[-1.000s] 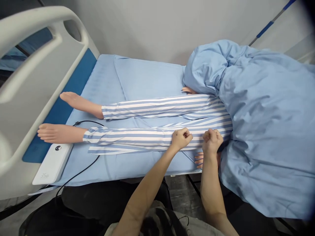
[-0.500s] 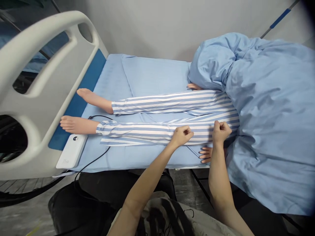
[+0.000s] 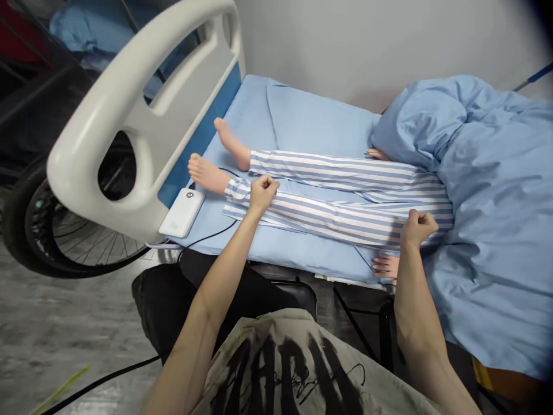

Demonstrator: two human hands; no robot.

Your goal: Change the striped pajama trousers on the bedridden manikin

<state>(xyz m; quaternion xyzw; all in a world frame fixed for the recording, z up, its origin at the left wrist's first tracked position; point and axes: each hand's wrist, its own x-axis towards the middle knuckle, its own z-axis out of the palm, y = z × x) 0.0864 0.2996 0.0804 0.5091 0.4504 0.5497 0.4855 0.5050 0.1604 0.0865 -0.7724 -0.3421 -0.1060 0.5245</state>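
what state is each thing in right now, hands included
Left hand: fingers curled
Right hand: closed in a fist
Striped trousers: worn, one cuff rumpled
Feet: bare, uncovered
Blue quilt: bunched up
Bed sheet: spread, creased
White device: lying flat
Black cable: slack

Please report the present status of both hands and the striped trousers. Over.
Left hand curled, over trousers, by nearer foot. Right hand curled, over trousers, by quilt. Contact unclear. Upper end of trousers under quilt.

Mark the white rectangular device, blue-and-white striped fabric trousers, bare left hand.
White device point(image 3: 182, 214), head view: top face.
Striped trousers point(image 3: 332, 218), head view: near leg.
Left hand point(image 3: 261, 195), head view: middle of fist.
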